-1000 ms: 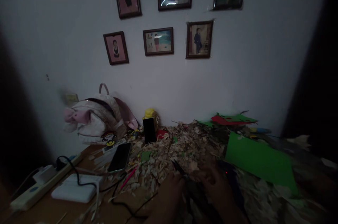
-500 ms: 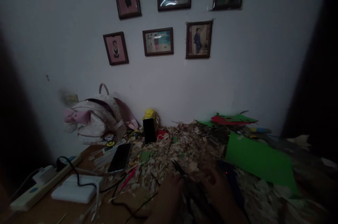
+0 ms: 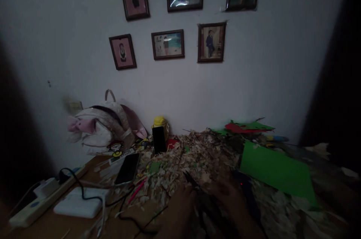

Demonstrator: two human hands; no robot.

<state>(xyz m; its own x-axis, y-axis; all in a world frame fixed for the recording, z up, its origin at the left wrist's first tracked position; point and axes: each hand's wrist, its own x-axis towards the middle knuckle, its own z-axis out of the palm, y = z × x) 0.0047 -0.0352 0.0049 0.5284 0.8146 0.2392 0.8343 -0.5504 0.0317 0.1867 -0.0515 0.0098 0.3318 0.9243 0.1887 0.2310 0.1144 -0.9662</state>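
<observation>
The scene is dim. My left hand [image 3: 182, 201] lies low in the middle, its fingers curled beside a dark tool [image 3: 191, 179] with a slim pointed tip, whose lower end is lost in shadow. Whether the fingers grip the tool is hidden. To the right of it, my right hand [image 3: 229, 195] is bent over the scraps, its fingertips dark and blurred. Pale paper-like scraps [image 3: 166, 179] heap up around both hands. Just right of my right hand is a dark object [image 3: 246, 190] with a small red light.
A green sheet [image 3: 279, 173] lies at right. On the left are a phone [image 3: 128, 168], a pink pen [image 3: 137, 191], a white box-shaped device [image 3: 79, 202], cables and a power strip [image 3: 25, 209]. A backpack [image 3: 105, 126] and an upright phone [image 3: 159, 139] stand by the wall.
The view has shifted very slightly. My right hand's fingers have moved a little and look more blurred; my left hand and the pointed tool stay nearly where they were.
</observation>
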